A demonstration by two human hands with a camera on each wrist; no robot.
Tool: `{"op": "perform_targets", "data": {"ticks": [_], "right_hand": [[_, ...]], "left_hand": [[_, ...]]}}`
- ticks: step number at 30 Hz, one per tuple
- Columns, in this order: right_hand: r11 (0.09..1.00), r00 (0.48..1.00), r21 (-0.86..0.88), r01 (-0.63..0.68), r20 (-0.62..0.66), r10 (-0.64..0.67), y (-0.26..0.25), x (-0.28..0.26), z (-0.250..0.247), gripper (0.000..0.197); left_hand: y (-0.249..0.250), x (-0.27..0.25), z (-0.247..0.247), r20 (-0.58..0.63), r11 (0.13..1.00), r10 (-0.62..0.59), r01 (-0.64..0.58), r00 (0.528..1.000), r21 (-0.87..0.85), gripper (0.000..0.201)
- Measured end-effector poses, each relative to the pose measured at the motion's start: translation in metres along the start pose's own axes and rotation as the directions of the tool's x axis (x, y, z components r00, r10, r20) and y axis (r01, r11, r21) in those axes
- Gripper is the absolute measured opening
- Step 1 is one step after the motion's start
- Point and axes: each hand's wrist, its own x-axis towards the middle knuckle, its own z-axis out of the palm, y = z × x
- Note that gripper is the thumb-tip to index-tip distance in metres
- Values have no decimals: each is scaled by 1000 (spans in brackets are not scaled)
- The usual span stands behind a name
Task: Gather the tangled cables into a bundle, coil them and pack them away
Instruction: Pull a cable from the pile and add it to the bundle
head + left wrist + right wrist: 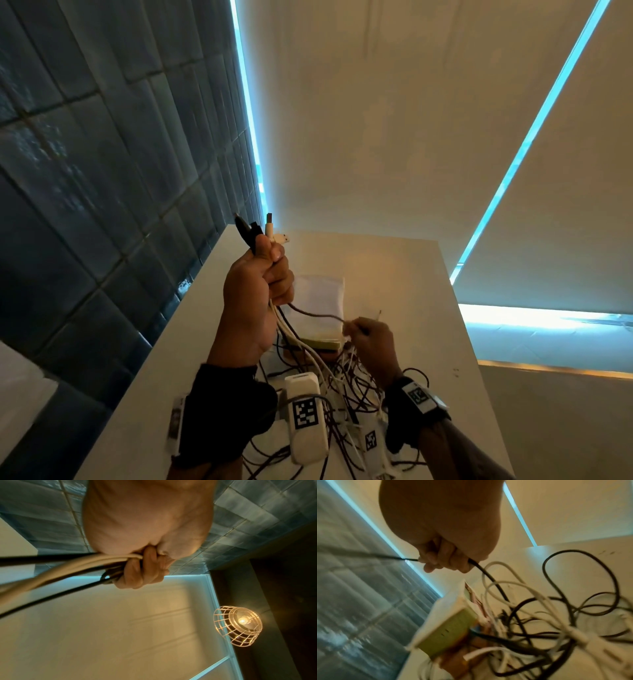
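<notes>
My left hand [263, 274] is raised above the table and grips a bundle of black and white cables [72, 566]; their plug ends [265, 229] stick up out of the fist. From that fist a dark cable [315, 313] runs across to my right hand [366, 334], which holds it in curled fingers [440, 559] lower down. The rest of the tangled cables [346, 387] lies in a heap on the white table [394, 274] beneath both hands. In the right wrist view black and white loops [556, 608] spread over the tabletop.
A white pouch [318, 301] with a green and orange box-like thing [450, 631] sits on the table just behind the tangle. A dark tiled wall [102, 171] runs along the table's left edge. A caged lamp [238, 624] glows overhead.
</notes>
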Motion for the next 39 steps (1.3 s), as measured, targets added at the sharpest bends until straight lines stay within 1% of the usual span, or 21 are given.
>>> {"op": "perform_targets", "data": {"ticks": [2, 3, 5, 7, 9, 10, 11, 12, 13, 15, 16, 18, 20, 23, 26, 28, 30, 33, 36, 39], "right_hand": [[993, 997, 110, 33, -73, -25, -23, 1, -8, 20], [981, 995, 184, 68, -78, -55, -40, 0, -12, 18], [936, 989, 320, 148, -51, -139, -74, -6, -19, 15], [874, 969, 429, 229, -18, -245, -104, -15, -22, 15], [823, 942, 490, 286, 14, -336, -124, -24, -25, 15], [808, 927, 504, 304, 37, -372, -132, -29, -26, 15], [796, 912, 516, 316, 67, -405, -136, -32, -26, 16], [788, 897, 529, 316, 103, -430, -138, -35, -26, 16], [787, 887, 540, 299, 148, -438, -137, -37, -26, 17], [813, 881, 537, 225, 244, -405, -128, -37, -26, 18], [833, 879, 523, 181, 294, -376, -120, -37, -25, 19], [874, 871, 477, 88, 389, -300, -106, -37, -21, 20], [901, 872, 434, 25, 430, -232, -91, -36, -15, 20], [917, 896, 398, 19, 400, -192, -70, -33, -10, 19], [940, 931, 335, 60, 321, -174, -49, -27, -8, 18], [954, 944, 289, 80, 285, -165, -39, -23, -6, 19], [962, 956, 265, 58, 262, -129, -31, -21, -5, 19], [970, 965, 240, 34, 244, -94, -17, -18, -3, 21], [982, 971, 184, 41, 223, -82, -4, -15, 2, 25], [982, 977, 186, 25, 202, -63, -3, -15, 4, 24]], "left_hand": [[-5, 2, -3, -37, 999, -22, 23, 999, 31, 39], [-7, 3, -4, -57, 998, -28, 31, 998, 60, 39], [-13, 3, -3, -102, 989, -35, 49, 994, 136, 37], [-17, 4, -2, -159, 973, -31, 66, 987, 222, 33], [-19, 4, 0, -187, 948, -33, 90, 982, 304, 27], [-19, 3, 0, -191, 938, -39, 102, 981, 332, 27], [-18, 2, 0, -186, 939, -47, 107, 981, 327, 28], [-17, 2, 0, -166, 954, -58, 104, 984, 280, 31], [-16, 1, 1, -142, 977, -75, 101, 987, 188, 33], [-10, -1, 2, -94, 996, -93, 92, 991, -22, 35], [-8, -1, 3, -74, 993, -86, 80, 994, -87, 35], [-4, 0, 4, -16, 991, -61, 59, 998, -117, 35], [-3, 1, 5, 45, 993, -33, 38, 998, -107, 34], [-1, 1, 4, 102, 995, 13, -3, 995, -96, 36], [-3, -3, 2, 117, 996, 28, -18, 993, -83, 35], [-4, -5, 2, 122, 999, 27, -21, 992, -50, 34], [-2, -6, 3, 127, 999, 35, -31, 991, -36, 35], [5, -9, 2, 124, 998, 55, -50, 991, -44, 34], [8, -11, 1, 127, 998, 66, -63, 990, -32, 34], [11, -12, -2, 125, 997, 76, -73, 989, -29, 38]]}}
